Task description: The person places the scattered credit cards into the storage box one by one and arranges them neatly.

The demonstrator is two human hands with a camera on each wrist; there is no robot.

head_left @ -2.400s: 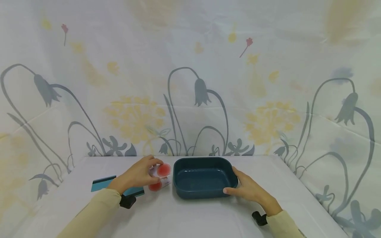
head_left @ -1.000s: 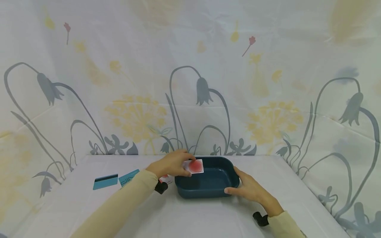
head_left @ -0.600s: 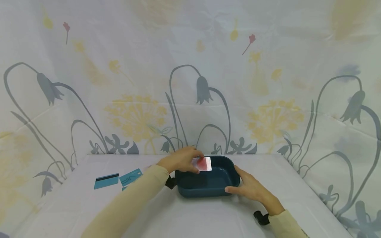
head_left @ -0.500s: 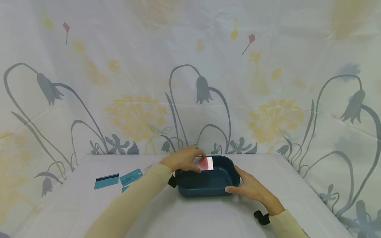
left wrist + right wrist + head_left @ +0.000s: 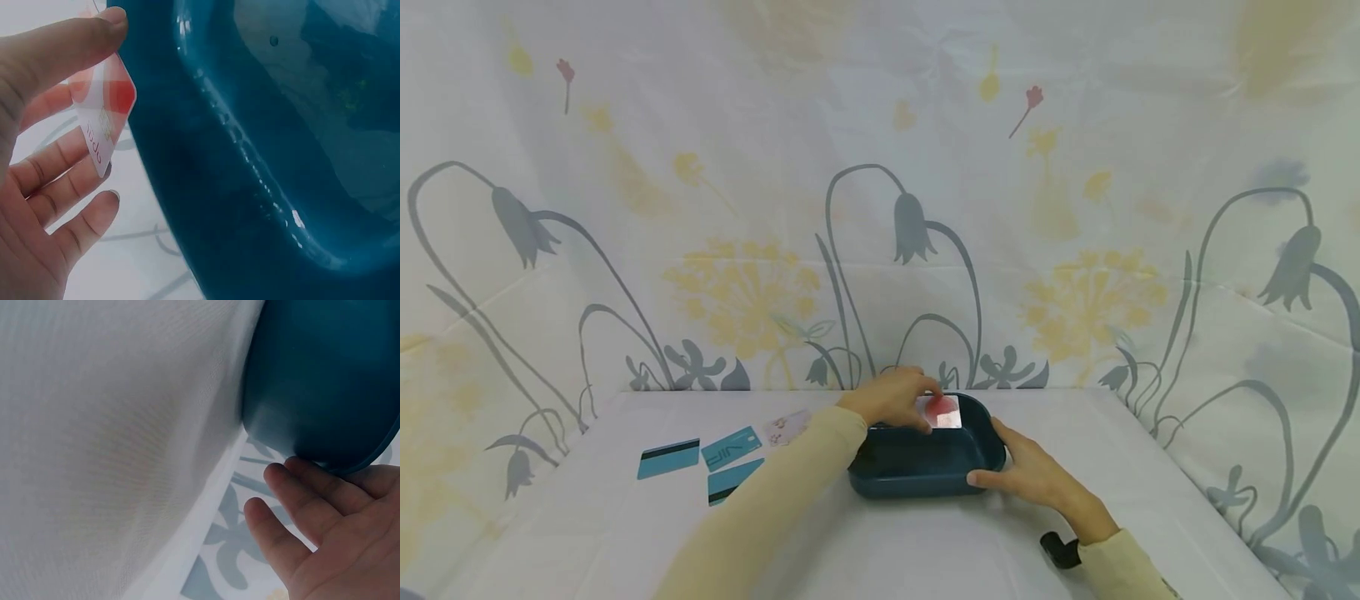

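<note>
The left hand (image 5: 891, 398) reaches across the left end of the teal rectangular dish (image 5: 917, 487), its forearm slanting in from the dish's near left. Thumb and fingertips pinch a white-and-red card (image 5: 945, 412) over the dish's far part; the lower fingers stay apart and slightly bent. The right hand (image 5: 1032, 472) rests at the dish's right end, fingers loosely spread and fairly straight, thumb laid against the near wall, holding nothing up.

The left sleeve (image 5: 767, 508) covers the dish's near left corner and cuts across a blue card with a black stripe (image 5: 730, 482) left of the dish. Left of the dish too, a pale pink card (image 5: 786, 427) has its right edge hidden, while a blue lettered card (image 5: 732, 447) and another striped blue card (image 5: 668, 458) lie fully in view. Glare washes out the held card's print; it seems clear of the dish's floor, though contact with the far wall is hard to judge.
</note>
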